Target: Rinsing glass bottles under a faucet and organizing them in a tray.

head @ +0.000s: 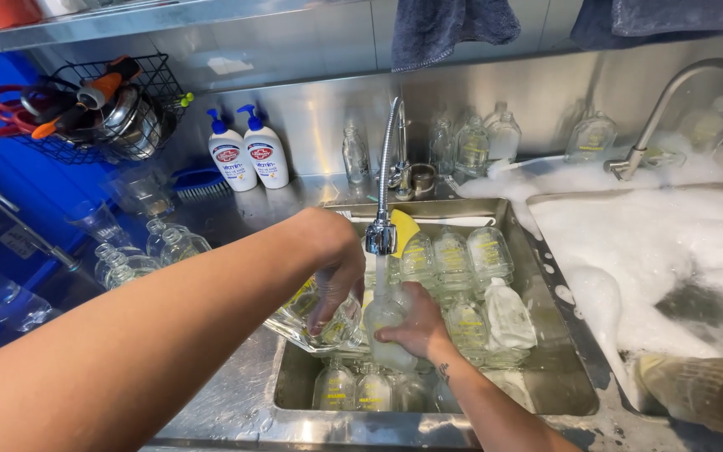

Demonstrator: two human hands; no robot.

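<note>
Both forearms are reaching into the sink [575,381]: the left hand [334,289] is curling shut around a clear glass dish [305,322] at the left wall, while the right hand [416,331] is gripping a small glass bottle [385,318] under the tap [381,237], where water is running. Wet glass is likely slippery and fragile, so the bottle's body seems the safest hold. More bottles [453,259] are crowding the basin, leaving little free room.
</note>
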